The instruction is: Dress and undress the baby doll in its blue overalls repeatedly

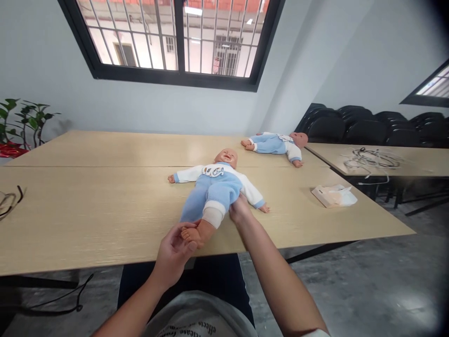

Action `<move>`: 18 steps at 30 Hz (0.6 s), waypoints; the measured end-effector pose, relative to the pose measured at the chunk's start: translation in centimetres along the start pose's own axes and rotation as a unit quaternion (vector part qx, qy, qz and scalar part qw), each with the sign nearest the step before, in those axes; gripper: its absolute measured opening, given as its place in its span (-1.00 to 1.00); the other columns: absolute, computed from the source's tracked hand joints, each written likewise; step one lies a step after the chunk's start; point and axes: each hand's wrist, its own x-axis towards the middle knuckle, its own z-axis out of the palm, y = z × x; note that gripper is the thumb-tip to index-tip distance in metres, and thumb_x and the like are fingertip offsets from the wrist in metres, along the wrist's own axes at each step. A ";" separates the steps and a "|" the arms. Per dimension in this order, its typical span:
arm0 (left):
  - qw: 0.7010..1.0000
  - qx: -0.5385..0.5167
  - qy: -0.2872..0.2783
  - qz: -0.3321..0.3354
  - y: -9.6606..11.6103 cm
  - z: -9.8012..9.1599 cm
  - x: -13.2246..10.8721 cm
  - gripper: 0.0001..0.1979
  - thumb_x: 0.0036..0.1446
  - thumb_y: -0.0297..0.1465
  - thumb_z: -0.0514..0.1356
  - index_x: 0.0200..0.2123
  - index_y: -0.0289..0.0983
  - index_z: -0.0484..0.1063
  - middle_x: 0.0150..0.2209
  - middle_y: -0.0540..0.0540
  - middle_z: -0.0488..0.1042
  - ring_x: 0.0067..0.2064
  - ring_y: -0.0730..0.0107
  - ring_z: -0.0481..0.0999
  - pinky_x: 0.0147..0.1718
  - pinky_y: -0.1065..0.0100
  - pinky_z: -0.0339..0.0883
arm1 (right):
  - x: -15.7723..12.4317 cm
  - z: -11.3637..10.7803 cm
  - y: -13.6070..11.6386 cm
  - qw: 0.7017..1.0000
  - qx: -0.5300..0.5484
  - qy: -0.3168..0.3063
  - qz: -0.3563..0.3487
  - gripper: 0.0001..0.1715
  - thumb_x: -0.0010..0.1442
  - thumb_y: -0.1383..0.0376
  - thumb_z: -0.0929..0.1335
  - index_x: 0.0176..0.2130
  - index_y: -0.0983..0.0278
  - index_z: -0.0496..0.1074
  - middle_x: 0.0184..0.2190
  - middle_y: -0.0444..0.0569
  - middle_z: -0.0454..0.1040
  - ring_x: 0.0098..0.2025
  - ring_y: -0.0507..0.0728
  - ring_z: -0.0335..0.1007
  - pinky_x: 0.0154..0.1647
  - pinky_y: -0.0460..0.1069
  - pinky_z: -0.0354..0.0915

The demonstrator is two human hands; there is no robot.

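A baby doll [219, 185] in a white top and light blue trousers lies on its back on the wooden table [87, 201], head away from me and arms spread. My left hand [177, 245] is closed round the doll's bare foot [196, 233], its fingers and thumb on either side. The trouser leg above that foot ends in a white cuff. My right hand [239, 208] reaches beside and partly under the doll's hip; its fingers are hidden there. The doll's other foot cannot be seen.
A second doll [271, 143] lies farther back on the right. A tissue pack [333, 195] rests near the right edge, and glasses [10, 201] at the far left. Tangled cables [377, 158] lie on another table, with stacked black chairs [324, 126] behind. A plant [30, 119] stands at left.
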 end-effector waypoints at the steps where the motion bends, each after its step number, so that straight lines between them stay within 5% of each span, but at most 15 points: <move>1: 1.000 0.002 -0.004 0.002 0.0 -0.1 0.0 -0.48 0.07 -0.10 0.45 -0.02 -0.28 0.50 0.10 -0.28 0.58 0.10 0.13 0.59 0.03 0.25 0.50 | 0.4 -0.2 -0.1 1.000 0.001 0.004 0.009 -0.61 0.04 0.09 0.50 -0.17 0.20 0.49 -0.17 0.03 0.65 -0.13 0.23 0.62 -0.20 0.10 0.58; 10: 1.000 0.022 -0.019 0.008 0.0 -0.8 0.0 -0.52 0.10 -0.14 0.45 -0.03 -0.28 0.49 0.13 -0.31 0.57 0.17 0.05 0.56 0.10 0.17 0.50 | 1.4 -0.7 -1.1 0.998 -0.061 0.028 0.012 -0.65 0.00 0.22 0.49 -0.17 0.24 0.49 -0.32 -0.04 0.64 -0.34 0.15 0.54 -0.39 0.01 0.46; 18: 0.999 0.032 0.006 0.024 -0.5 -0.8 0.0 -0.47 0.05 -0.10 0.47 -0.03 -0.30 0.49 0.08 -0.32 0.59 0.15 0.04 0.58 0.08 0.18 0.51 | 2.3 -0.9 -2.4 0.994 -0.077 0.052 -0.054 -0.66 0.03 0.17 0.48 -0.18 0.25 0.54 -0.18 0.04 0.66 -0.21 0.22 0.57 -0.24 0.09 0.52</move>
